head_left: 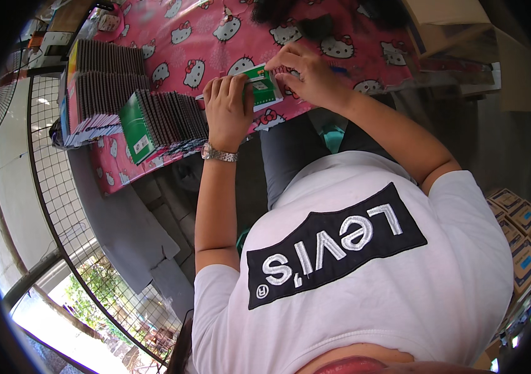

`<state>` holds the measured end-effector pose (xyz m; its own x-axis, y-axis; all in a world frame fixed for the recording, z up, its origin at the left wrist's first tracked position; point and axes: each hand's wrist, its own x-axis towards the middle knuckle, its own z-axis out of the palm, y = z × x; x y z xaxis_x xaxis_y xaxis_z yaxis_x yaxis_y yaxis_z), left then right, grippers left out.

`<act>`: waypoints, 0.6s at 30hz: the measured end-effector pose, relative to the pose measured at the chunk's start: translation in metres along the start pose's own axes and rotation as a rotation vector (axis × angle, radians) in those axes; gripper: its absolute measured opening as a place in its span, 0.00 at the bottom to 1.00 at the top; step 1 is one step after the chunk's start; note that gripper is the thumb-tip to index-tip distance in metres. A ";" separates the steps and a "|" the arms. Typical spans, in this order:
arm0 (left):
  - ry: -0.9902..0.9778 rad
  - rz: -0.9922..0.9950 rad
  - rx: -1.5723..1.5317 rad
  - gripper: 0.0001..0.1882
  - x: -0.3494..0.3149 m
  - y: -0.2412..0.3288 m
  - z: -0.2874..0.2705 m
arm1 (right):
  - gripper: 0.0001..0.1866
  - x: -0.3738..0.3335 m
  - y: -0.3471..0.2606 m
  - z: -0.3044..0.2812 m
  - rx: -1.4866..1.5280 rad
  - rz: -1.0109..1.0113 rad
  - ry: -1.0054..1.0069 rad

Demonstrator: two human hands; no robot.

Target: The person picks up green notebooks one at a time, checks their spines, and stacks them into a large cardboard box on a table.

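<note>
Green notebook [267,93] at the table's near edge, both hands upon it.
I observe it lying on the pink cartoon-cat tablecloth [209,53], right of the notebook rows. The left hand [229,103], with a metal wristwatch [220,153] below it, has its fingers bent over the notebook's left end; whether they grip, I cannot tell. The right hand [306,73] is at the notebook's right part, index finger and thumb parted; any pinch cannot be confirmed. A shorter row of spiral notebooks [164,118] stands beside a taller row [100,81] further left.
</note>
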<state>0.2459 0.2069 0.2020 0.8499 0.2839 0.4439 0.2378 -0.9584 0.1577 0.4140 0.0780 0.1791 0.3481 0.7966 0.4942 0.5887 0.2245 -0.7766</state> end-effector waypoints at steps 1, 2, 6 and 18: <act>-0.001 -0.001 -0.010 0.11 -0.001 -0.001 0.000 | 0.15 0.000 -0.001 0.000 0.012 0.018 -0.002; -0.008 -0.002 -0.013 0.12 -0.002 -0.003 0.000 | 0.15 0.000 -0.002 0.000 0.024 0.036 -0.003; 0.022 -0.050 0.051 0.18 0.002 0.007 0.000 | 0.15 -0.002 -0.008 0.001 -0.021 -0.011 0.013; 0.182 -0.213 0.186 0.22 0.003 0.023 0.027 | 0.15 0.006 -0.003 -0.007 -0.075 -0.131 -0.053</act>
<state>0.2664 0.1850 0.1834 0.6777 0.4631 0.5711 0.4974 -0.8608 0.1077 0.4192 0.0777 0.1873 0.2273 0.7921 0.5665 0.6802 0.2871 -0.6745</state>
